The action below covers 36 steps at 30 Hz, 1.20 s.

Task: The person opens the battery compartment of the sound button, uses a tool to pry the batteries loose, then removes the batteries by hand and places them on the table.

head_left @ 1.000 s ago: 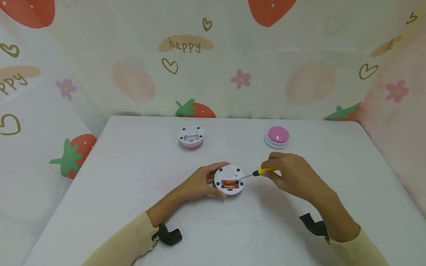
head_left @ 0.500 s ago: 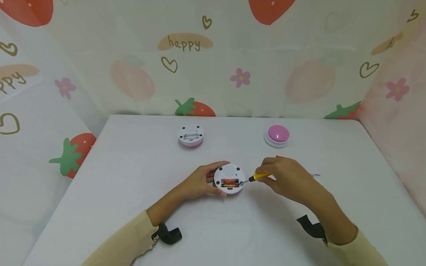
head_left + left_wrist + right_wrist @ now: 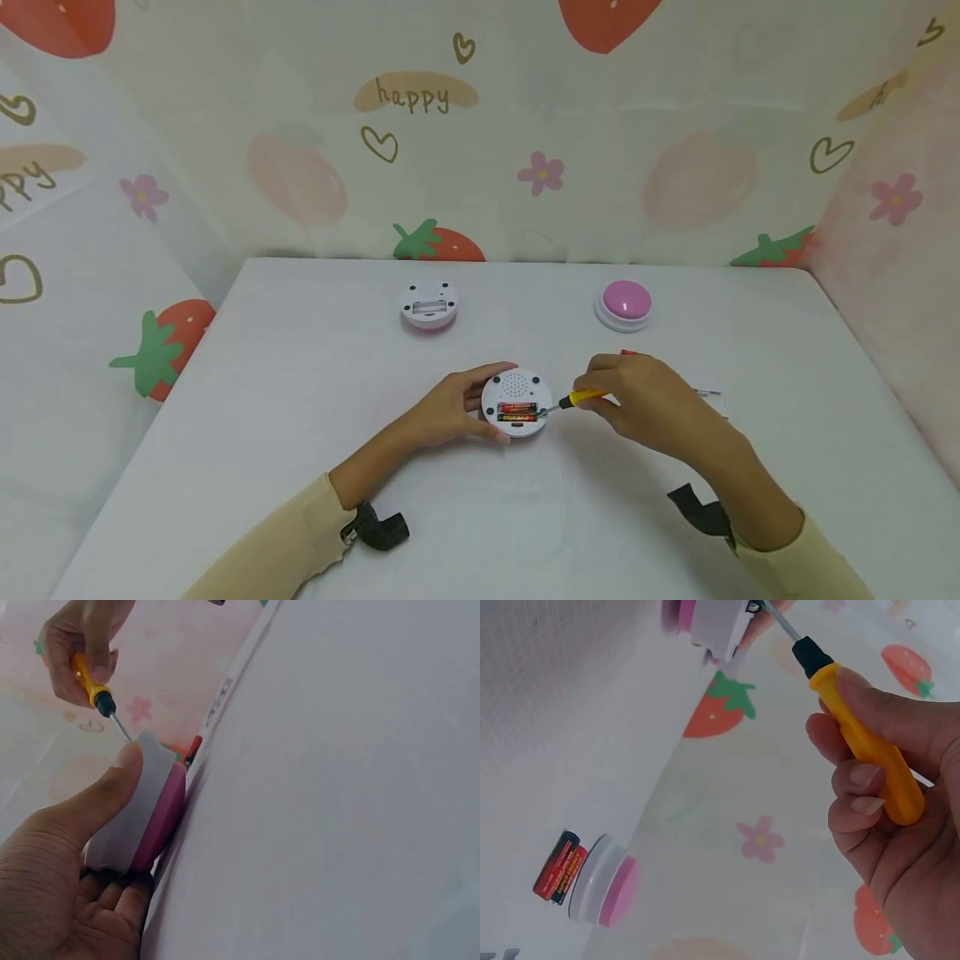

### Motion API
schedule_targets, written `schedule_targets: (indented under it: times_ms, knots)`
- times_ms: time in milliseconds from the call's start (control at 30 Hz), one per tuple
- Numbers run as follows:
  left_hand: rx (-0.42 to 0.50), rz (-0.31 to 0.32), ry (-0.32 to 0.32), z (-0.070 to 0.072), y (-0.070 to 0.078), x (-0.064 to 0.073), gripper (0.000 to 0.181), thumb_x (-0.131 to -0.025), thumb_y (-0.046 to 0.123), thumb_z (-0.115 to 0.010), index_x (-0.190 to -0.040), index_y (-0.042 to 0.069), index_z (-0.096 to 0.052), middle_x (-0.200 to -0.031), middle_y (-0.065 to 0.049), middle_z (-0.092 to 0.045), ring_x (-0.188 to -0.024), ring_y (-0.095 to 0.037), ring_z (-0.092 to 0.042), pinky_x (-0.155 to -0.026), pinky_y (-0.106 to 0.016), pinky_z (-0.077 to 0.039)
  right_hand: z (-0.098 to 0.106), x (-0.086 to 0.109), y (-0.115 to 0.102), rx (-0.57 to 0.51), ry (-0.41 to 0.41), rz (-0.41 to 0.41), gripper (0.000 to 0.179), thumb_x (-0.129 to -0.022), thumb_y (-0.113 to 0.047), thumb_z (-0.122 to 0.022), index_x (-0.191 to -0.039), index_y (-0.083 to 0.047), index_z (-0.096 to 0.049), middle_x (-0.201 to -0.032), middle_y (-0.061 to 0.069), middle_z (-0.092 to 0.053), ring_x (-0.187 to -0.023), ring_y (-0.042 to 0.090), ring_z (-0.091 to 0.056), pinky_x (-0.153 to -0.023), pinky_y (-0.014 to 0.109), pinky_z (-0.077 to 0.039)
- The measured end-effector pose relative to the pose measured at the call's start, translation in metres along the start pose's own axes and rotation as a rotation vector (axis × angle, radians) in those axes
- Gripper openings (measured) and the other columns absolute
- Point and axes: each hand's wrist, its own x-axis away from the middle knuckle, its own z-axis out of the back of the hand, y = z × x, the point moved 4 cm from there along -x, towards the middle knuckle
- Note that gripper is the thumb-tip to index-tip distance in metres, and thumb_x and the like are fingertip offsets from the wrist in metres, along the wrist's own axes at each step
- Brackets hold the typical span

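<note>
My left hand [image 3: 450, 412] grips a round white push-button unit [image 3: 517, 383] by its left side, thumb on the near rim. The unit lies bottom up, and its pink dome [image 3: 161, 817] faces down in the left wrist view. Two red-and-black batteries [image 3: 517, 412] sit side by side in its uncovered compartment. My right hand [image 3: 637, 400] holds a small screwdriver [image 3: 870, 742] by its yellow handle, its metal shaft pointing left and down. The tip is at the right end of the lower battery; whether it touches is too small to tell.
Farther back, another upturned button unit [image 3: 429, 305] shows a bare battery slot. A pink-topped button [image 3: 627, 305] stands upright at the back right. Loose batteries [image 3: 558, 868] lie beside it in the right wrist view. Thin metal items [image 3: 707, 392] lie behind my right hand.
The right hand has moved slightly left and down, shifting the screwdriver tip from the upper battery's end to the lower one's. A red battery end now shows behind it. The left hand holds still.
</note>
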Motion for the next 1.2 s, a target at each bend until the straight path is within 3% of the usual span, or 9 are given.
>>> schedule_targets:
  times_ms: [300,467,633,767,867,1000,1200]
  knots:
    - [-0.023,-0.008,-0.005,0.0,0.001,0.0,0.095,-0.072,0.006,-0.092,-0.153,0.019,-0.045,-0.152,-0.003,-0.048,-0.133,-0.018,-0.053,-0.105,-0.025,-0.047,-0.003,-0.001,-0.001,-0.02,0.007,-0.011,0.019,-0.081,-0.006,-0.085,-0.1,-0.01,-0.081,-0.09,-0.004,-0.072,-0.077,0.012,-0.065,-0.069,0.026,-0.057]
    - [-0.041,-0.015,-0.009,-0.001,0.004,0.001,0.095,-0.074,0.008,-0.092,-0.154,0.018,-0.043,-0.152,-0.002,-0.049,-0.134,-0.017,-0.053,-0.106,-0.026,-0.046,-0.004,-0.001,-0.009,-0.007,0.06,0.025,0.016,-0.08,-0.003,-0.085,-0.094,-0.009,-0.081,-0.086,-0.003,-0.071,-0.074,0.011,-0.063,-0.067,0.022,-0.058]
    - [-0.05,-0.009,0.004,-0.001,0.004,0.001,0.095,-0.073,0.009,-0.092,-0.154,0.017,-0.044,-0.151,-0.001,-0.05,-0.133,-0.016,-0.054,-0.105,-0.025,-0.047,-0.004,0.0,-0.023,0.119,0.118,0.108,0.017,-0.077,-0.003,-0.088,-0.091,-0.008,-0.08,-0.083,-0.002,-0.068,-0.073,0.012,-0.061,-0.065,0.02,-0.057]
    - [-0.041,-0.011,0.01,-0.001,0.003,0.001,0.095,-0.072,0.007,-0.093,-0.154,0.015,-0.044,-0.151,-0.004,-0.051,-0.132,-0.018,-0.055,-0.105,-0.025,-0.047,-0.006,0.0,-0.034,0.256,0.126,0.172,0.016,-0.076,-0.002,-0.087,-0.088,-0.007,-0.078,-0.082,0.0,-0.066,-0.071,0.013,-0.058,-0.06,0.019,-0.053]
    - [-0.037,-0.015,0.011,0.0,0.002,0.001,0.097,-0.071,0.006,-0.093,-0.154,0.013,-0.044,-0.15,-0.005,-0.051,-0.131,-0.019,-0.055,-0.105,-0.025,-0.047,-0.007,0.001,-0.039,0.299,0.126,0.194,0.017,-0.075,0.0,-0.086,-0.088,-0.006,-0.077,-0.082,0.002,-0.065,-0.069,0.014,-0.056,-0.058,0.018,-0.05]
    - [-0.046,-0.015,0.012,0.0,0.003,0.001,0.097,-0.071,0.006,-0.093,-0.154,0.013,-0.044,-0.15,-0.006,-0.051,-0.131,-0.02,-0.055,-0.106,-0.025,-0.047,-0.009,-0.001,-0.033,0.252,0.122,0.154,0.017,-0.076,-0.003,-0.087,-0.09,-0.007,-0.078,-0.082,0.0,-0.065,-0.07,0.013,-0.057,-0.06,0.019,-0.052]
    - [-0.04,-0.012,0.013,0.0,0.003,0.001,0.097,-0.07,0.006,-0.093,-0.154,0.014,-0.045,-0.15,-0.007,-0.051,-0.132,-0.021,-0.055,-0.105,-0.025,-0.047,-0.011,-0.003,-0.009,0.025,0.132,0.05,0.017,-0.077,-0.001,-0.087,-0.092,-0.008,-0.08,-0.082,-0.003,-0.067,-0.071,0.01,-0.06,-0.063,0.02,-0.055]
